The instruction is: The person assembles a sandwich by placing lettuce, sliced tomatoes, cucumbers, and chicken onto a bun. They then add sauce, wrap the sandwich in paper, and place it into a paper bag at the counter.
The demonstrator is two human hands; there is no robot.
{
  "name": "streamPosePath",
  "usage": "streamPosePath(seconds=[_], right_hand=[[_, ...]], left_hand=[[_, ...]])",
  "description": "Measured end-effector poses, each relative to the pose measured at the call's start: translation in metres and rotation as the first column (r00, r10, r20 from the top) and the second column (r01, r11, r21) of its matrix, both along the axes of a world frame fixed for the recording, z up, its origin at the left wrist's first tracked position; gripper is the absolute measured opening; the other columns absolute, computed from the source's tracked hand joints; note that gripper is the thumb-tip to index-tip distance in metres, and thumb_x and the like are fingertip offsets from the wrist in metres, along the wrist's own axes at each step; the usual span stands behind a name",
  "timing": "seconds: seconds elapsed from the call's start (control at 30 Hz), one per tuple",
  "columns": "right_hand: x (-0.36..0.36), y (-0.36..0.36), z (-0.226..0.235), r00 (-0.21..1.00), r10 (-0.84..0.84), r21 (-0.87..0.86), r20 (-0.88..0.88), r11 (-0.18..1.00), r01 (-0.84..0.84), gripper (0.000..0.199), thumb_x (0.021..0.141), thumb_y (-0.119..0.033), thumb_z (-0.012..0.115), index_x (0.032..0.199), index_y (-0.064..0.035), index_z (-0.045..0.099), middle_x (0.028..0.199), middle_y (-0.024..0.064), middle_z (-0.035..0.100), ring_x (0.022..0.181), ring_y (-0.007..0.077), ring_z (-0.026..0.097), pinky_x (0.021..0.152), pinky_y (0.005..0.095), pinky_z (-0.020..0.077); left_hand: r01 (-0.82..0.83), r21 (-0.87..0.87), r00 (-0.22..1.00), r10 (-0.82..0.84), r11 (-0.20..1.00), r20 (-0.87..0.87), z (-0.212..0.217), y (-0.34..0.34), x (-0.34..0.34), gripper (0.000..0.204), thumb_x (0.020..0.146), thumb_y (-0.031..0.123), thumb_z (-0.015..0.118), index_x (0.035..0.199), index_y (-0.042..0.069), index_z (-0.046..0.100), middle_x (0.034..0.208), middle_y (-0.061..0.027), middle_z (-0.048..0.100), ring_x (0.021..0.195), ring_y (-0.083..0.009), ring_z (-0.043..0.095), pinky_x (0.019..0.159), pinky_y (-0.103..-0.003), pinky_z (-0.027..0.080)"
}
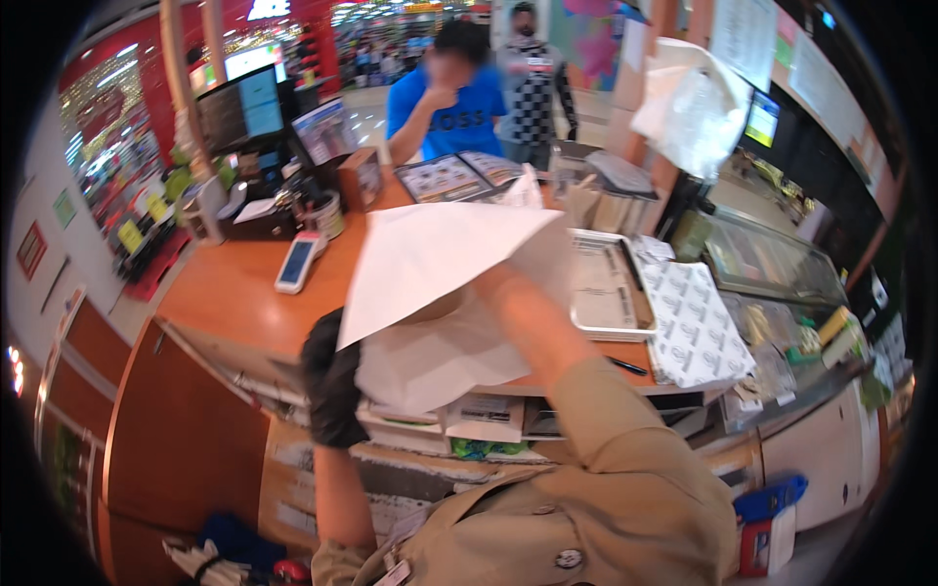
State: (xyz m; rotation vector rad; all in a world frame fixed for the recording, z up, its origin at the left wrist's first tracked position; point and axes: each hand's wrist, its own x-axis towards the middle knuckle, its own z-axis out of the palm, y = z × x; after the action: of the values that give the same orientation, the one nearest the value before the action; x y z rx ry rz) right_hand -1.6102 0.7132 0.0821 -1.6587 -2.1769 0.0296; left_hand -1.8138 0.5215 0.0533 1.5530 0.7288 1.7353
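A large white paper bag [445,259] spreads in front of me above the counter, its mouth gaping toward me. My left hand [334,376], in a black glove, is closed on the bag's left edge. My right hand [496,283] reaches into the bag from the right; only its wrist side shows, and its fingers are hidden by the paper. Whether it holds anything inside cannot be seen.
On the orange-brown counter [230,283] lies a white card terminal [298,262]. A white tray [614,327], a pen [627,366] and patterned wrapping paper [696,317] are at right. An open menu [454,178] lies before a person in blue [445,103]; another person stands behind.
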Motion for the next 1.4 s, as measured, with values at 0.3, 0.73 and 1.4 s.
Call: streamPosePath(seconds=[0.3, 0.73, 1.4], right_hand=[[-0.035, 0.022, -0.019, 0.984, 0.005, -0.065, 0.178, 0.998, 0.006, 0.027, 0.073, -0.025, 0.058, 0.091, -0.0048, 0.064, 0.074, 0.0127, 0.062, 0.07, 0.0263, 0.061, 0.066, 0.0363, 0.0485], [-0.025, -0.161, 0.022, 0.929, 0.361, 0.188, 0.082, 0.91, -0.371, 0.018, 0.063, -0.02, 0.061, 0.07, -0.0039, 0.066, 0.058, 0.014, 0.058, 0.058, 0.0283, 0.06, 0.058, 0.037, 0.0468], [0.129, -0.482, -0.206, 0.013, -0.197, -0.191, -0.98, 0.932, -0.308, 0.058, 0.087, -0.055, 0.044, 0.068, -0.0039, 0.064, 0.055, 0.0063, 0.055, 0.047, 0.0096, 0.049, 0.05, 0.0271, 0.042]], left_hand=[[0.001, -0.036, 0.989, 0.005, 0.999, 0.144, 0.019, -0.022, -0.041, 0.022, 0.073, 0.003, 0.062, 0.094, -0.004, 0.058, 0.109, -0.0134, 0.059, 0.097, -0.0183, 0.055, 0.086, -0.031, 0.042], [0.112, -0.242, 0.982, -0.145, 0.964, -0.124, 0.083, 0.161, -0.063, 0.038, 0.086, 0.023, 0.049, 0.118, 0.004, 0.05, 0.117, -0.0085, 0.053, 0.109, -0.0217, 0.049, 0.095, -0.037, 0.038], [-0.357, 0.581, 0.604, 0.655, 0.732, -0.454, 0.101, 0.077, 0.06, 0.044, 0.09, 0.035, 0.043, 0.118, 0.002, 0.049, 0.118, -0.0113, 0.051, 0.101, -0.0244, 0.051, 0.09, -0.037, 0.041]])
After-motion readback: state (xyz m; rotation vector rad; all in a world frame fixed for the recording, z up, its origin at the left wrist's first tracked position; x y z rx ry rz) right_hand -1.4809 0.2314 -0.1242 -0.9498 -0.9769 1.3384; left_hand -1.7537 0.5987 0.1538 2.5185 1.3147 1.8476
